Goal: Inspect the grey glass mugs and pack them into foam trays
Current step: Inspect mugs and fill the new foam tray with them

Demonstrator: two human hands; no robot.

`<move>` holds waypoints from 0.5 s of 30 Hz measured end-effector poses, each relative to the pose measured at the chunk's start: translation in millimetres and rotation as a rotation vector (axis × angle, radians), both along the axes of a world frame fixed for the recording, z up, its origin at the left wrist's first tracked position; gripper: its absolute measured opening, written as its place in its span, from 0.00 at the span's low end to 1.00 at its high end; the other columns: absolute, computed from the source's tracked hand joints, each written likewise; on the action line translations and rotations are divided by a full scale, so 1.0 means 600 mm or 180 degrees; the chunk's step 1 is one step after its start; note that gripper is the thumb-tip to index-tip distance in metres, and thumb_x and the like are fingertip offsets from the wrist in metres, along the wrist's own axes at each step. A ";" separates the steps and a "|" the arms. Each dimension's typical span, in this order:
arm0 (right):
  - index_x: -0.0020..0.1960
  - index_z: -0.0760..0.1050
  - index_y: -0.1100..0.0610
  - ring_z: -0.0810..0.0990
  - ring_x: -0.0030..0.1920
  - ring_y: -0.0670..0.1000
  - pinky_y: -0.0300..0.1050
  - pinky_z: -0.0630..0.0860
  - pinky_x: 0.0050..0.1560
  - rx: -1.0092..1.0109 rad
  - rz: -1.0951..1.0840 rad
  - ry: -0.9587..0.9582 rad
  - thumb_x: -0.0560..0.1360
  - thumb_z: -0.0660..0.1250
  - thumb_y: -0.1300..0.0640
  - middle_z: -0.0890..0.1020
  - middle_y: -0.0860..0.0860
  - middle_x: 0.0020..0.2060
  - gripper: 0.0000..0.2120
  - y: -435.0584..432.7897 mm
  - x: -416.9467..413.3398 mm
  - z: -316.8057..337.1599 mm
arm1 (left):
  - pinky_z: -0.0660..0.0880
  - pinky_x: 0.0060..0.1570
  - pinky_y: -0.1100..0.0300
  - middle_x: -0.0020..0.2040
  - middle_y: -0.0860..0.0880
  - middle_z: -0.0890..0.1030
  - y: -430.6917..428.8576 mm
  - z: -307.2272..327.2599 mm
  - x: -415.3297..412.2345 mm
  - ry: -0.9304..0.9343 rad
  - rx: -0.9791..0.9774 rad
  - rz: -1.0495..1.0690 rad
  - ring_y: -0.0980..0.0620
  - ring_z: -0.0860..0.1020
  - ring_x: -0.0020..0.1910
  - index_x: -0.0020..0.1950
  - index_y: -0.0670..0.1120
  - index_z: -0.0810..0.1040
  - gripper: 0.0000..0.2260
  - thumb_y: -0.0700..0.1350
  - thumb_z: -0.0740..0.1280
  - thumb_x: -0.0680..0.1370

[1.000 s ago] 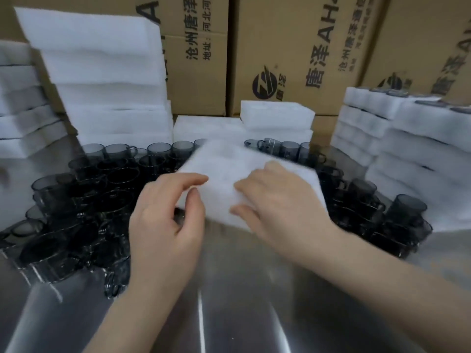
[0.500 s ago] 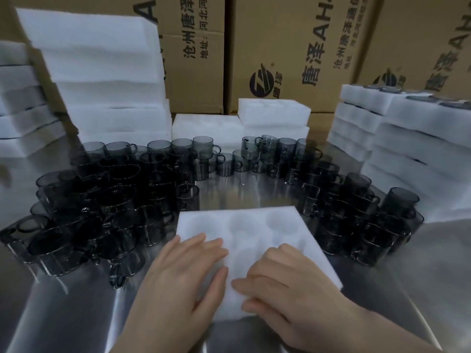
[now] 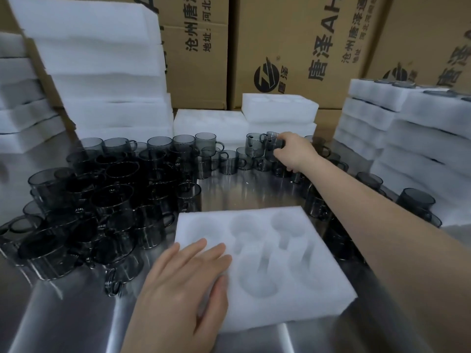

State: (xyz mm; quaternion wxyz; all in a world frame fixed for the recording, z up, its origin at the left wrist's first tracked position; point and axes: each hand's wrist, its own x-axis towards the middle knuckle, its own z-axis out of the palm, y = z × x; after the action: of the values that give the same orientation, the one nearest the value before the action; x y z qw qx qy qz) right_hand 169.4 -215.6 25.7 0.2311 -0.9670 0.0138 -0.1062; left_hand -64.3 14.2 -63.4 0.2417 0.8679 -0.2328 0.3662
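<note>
Your left hand lies flat on the tray at lower middle; your right hand grips a mug at upper middle.

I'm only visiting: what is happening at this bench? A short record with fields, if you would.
Left hand: rests flat on the white foam tray with round pockets; visible pockets empty
Right hand: grips one grey glass mug in the far row
Surface: shiny metal table, crowded with more grey mugs
Behind: stacked white foam trays, brown cardboard boxes

Head cam looks fwd & down, close over table.
</note>
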 end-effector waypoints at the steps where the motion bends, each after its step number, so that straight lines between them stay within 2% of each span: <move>1: 0.72 0.67 0.58 0.81 0.47 0.61 0.55 0.80 0.49 -0.0117 -0.0083 0.0123 0.78 0.59 0.59 0.79 0.59 0.54 0.22 -0.001 0.015 -0.007 | 0.69 0.58 0.47 0.53 0.53 0.84 0.001 -0.002 0.002 -0.0027 0.0004 0.0003 0.47 0.81 0.58 0.47 0.47 0.86 0.14 0.47 0.61 0.73; 4: 0.69 0.68 0.59 0.82 0.45 0.63 0.58 0.81 0.49 -0.0255 -0.0241 0.0248 0.80 0.59 0.56 0.78 0.60 0.56 0.18 -0.005 0.043 -0.026 | 0.69 0.58 0.48 0.53 0.55 0.84 0.004 -0.009 0.006 -0.0052 0.0050 0.0006 0.48 0.81 0.58 0.48 0.49 0.86 0.14 0.47 0.60 0.73; 7: 0.61 0.74 0.59 0.80 0.49 0.62 0.53 0.79 0.49 -0.0608 -0.0342 -0.0081 0.81 0.60 0.54 0.80 0.60 0.54 0.13 -0.008 0.053 -0.034 | 0.69 0.61 0.50 0.54 0.58 0.84 0.005 -0.013 0.009 0.0028 0.0070 0.0012 0.51 0.80 0.59 0.48 0.51 0.86 0.15 0.47 0.60 0.73; 9: 0.60 0.76 0.58 0.78 0.51 0.62 0.52 0.77 0.47 -0.0737 -0.0316 -0.0265 0.81 0.61 0.53 0.81 0.60 0.52 0.12 -0.009 0.049 -0.033 | 0.69 0.61 0.51 0.54 0.59 0.83 0.006 -0.015 0.009 0.0040 0.0068 0.0014 0.53 0.80 0.59 0.48 0.52 0.86 0.14 0.47 0.60 0.73; 13: 0.54 0.80 0.56 0.77 0.48 0.59 0.47 0.72 0.41 -0.0600 -0.0154 -0.0623 0.80 0.63 0.53 0.82 0.57 0.48 0.09 -0.006 0.009 -0.012 | 0.70 0.57 0.51 0.52 0.57 0.84 0.004 -0.006 -0.001 -0.0007 0.0107 0.0014 0.51 0.81 0.56 0.47 0.51 0.86 0.14 0.48 0.61 0.72; 15: 0.52 0.81 0.56 0.78 0.48 0.59 0.48 0.74 0.42 -0.0420 0.0008 -0.0834 0.79 0.65 0.53 0.83 0.55 0.45 0.09 0.001 -0.024 0.002 | 0.70 0.55 0.51 0.50 0.57 0.85 0.002 0.004 -0.007 0.0073 0.0078 -0.0004 0.51 0.82 0.55 0.45 0.50 0.86 0.14 0.49 0.62 0.72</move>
State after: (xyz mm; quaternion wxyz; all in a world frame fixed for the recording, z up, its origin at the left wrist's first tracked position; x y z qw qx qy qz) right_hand 154.9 -214.8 26.7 0.1671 -0.9579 -0.0247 -0.2320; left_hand -68.6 15.3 -61.0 0.2339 0.8748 -0.2351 0.3531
